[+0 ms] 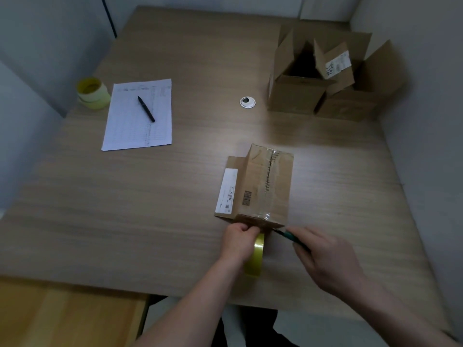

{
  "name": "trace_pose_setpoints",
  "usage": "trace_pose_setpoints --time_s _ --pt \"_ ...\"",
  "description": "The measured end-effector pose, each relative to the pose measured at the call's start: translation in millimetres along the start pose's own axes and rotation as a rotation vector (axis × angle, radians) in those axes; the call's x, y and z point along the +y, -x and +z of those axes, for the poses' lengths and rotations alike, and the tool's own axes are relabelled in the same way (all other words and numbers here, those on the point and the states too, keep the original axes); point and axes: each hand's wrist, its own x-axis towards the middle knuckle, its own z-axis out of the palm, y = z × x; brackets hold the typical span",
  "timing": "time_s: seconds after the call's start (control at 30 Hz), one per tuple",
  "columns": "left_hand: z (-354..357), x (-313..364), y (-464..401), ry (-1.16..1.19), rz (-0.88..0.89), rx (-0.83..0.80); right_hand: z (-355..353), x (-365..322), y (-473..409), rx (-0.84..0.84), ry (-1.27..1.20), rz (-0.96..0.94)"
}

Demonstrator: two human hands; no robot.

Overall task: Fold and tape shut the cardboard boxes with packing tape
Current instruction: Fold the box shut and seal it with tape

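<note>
A sheet of paper (139,113) lies on the wooden table (125,196) with a black pen (146,108) resting across it. A round white grommet (247,102) sits in the tabletop, well apart from the paper.

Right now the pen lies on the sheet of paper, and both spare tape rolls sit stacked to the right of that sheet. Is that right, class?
Not quite. The head view shows the pen lying on the sheet of paper, but the stacked spare tape rolls sit to its left, not its right.
</note>
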Motion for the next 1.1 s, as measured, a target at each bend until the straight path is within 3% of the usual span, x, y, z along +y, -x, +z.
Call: trace_pose_setpoints --time_s 0.37,0.63,0.7,0.83,0.93,1.0,1.07,1.1 --pt "-2.4 7.6 2.0 -0.063 -0.008 0.045 29.8 -4.1 -17.1 -0.071 0.227 -0.002" --pt "-4.8 15.9 -1.7 -0.044 -0.069 0.063 33.3 22.7 -0.9 -0.074 0.174 0.014" --pt "-5.7 14.7 -3.0 -0.028 -0.074 0.066 30.3 51.6 17.1 -0.125 0.189 0.123" --pt "-6.4 11.8 -3.3 -0.001 -0.068 0.066 28.0 100.4 42.2 -0.228 0.177 0.526" --pt "-6.1 7.8 -2.9 0.012 -0.073 0.037 28.7 95.0 26.1 -0.231 0.232 0.602" --pt "-6.7 6.8 -1.3 0.021 -0.078 0.029 28.4 67.7 -4.0 -0.086 0.182 0.501" --pt "-9.4 6.7 2.2 0.000 -0.082 0.013 32.0 30.5 -35.6 0.036 0.118 0.201" --pt "-11.9 6.7 5.0 -0.016 -0.091 0.001 34.4 14.3 -49.5 -0.016 0.131 0.059"
